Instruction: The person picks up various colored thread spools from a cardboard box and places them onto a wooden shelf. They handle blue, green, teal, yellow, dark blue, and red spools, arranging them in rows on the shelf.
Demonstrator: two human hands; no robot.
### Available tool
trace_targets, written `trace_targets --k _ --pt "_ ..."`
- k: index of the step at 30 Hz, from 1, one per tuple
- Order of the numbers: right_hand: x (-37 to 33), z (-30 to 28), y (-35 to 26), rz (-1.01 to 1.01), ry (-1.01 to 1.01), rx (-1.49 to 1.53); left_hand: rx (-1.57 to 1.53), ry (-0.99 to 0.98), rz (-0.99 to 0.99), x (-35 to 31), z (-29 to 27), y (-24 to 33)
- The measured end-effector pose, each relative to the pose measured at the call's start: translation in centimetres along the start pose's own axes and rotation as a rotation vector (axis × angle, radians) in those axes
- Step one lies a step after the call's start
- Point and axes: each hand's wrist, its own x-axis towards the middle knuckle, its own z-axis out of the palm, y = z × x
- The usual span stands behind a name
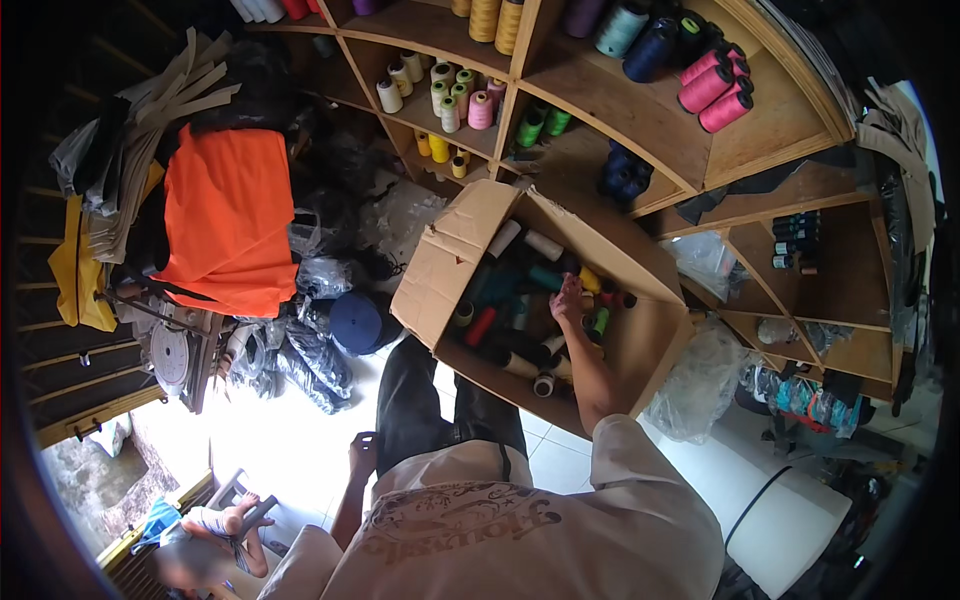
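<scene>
My right hand (567, 298) reaches down into an open cardboard box (420, 278) full of loose thread spools. Its fingers are bent; whatever they hold, if anything, is hidden. Just by the fingertips lie a teal spool (546, 278) and a yellow spool (590, 280). A green spool (599, 321) rests below the hand, and a red spool (481, 326) lies toward the box's left. Pale spools, among them a white one (504, 238), are mixed in with dark ones. My left hand (363, 455) hangs beside my thigh, fingers loosely parted, with nothing visible in it.
Wooden shelves (600, 95) with coloured thread cones rise behind the box. Orange fabric (230, 220) and plastic-wrapped bundles (318, 370) are on the left. A clear plastic bag (700, 385) and a large white roll (790, 530) stand right. Another person (205, 550) sits at lower left.
</scene>
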Motion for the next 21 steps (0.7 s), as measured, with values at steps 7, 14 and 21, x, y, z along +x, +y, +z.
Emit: trace_targets --k 7,14,21 --pt "0.2 -1.2 -0.1 -0.028 -0.253 -0.12 -0.01 -0.042 -0.039 0.1 0.6 1.2" --pt "-3.1 2.4 0.0 -0.384 -0.481 -0.342 0.009 -0.04 -0.052 0.2 0.3 2.2" --pt "-1.8 2.1 1.0 -0.204 -0.167 -0.04 -0.005 -0.019 -0.022 1.0 0.3 1.6"
